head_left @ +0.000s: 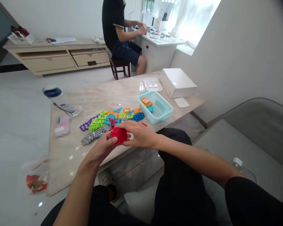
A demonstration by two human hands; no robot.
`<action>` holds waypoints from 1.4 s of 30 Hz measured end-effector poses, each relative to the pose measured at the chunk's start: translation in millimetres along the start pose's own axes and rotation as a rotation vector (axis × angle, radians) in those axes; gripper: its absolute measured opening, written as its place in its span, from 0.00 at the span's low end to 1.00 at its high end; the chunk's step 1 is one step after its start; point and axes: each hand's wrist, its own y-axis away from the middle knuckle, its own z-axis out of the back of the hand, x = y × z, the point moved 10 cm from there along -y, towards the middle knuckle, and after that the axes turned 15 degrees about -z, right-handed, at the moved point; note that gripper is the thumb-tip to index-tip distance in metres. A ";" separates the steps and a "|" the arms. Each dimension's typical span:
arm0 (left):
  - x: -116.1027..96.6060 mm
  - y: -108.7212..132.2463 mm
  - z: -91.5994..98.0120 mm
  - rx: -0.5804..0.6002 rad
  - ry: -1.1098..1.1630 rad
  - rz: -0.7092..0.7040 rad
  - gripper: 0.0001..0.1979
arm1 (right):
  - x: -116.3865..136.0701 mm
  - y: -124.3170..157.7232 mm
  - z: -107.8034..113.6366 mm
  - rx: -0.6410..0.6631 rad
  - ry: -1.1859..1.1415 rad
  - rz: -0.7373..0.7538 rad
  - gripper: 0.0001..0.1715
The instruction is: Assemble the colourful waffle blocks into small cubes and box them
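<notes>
Between my two hands is a bundle of red plastic building pieces [119,135], held above the near edge of the table. My left hand [104,145] grips it from the left, with the thumb across its front. From the right, my right hand [140,133] closes its fingers around the other side. Just beyond lie interlocking pieces in groups by colour: a row of grey pieces [91,137], lime green pieces [97,122], purple pieces [86,124] and dark blue pieces [139,117]. My hands hide part of the red pieces.
A pale teal bin [163,114] with a few orange and blue pieces stands right of the pile. Behind it are a clear lid [152,84] and a white box [179,82]. Another person [119,29] sits at a desk by the window. A grey sofa [250,141] is at right.
</notes>
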 end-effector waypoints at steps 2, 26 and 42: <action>2.3 -1.1 -5.6 0.006 0.001 -0.006 0.32 | -0.7 3.9 5.7 0.007 0.023 -0.001 0.33; 7.8 -2.8 42.7 -0.256 -0.164 0.129 0.26 | -303.6 -86.3 98.1 0.314 1.253 -0.248 0.24; 6.8 7.6 50.4 -0.291 -0.240 0.172 0.24 | -326.0 -99.8 79.0 0.325 0.980 -0.487 0.31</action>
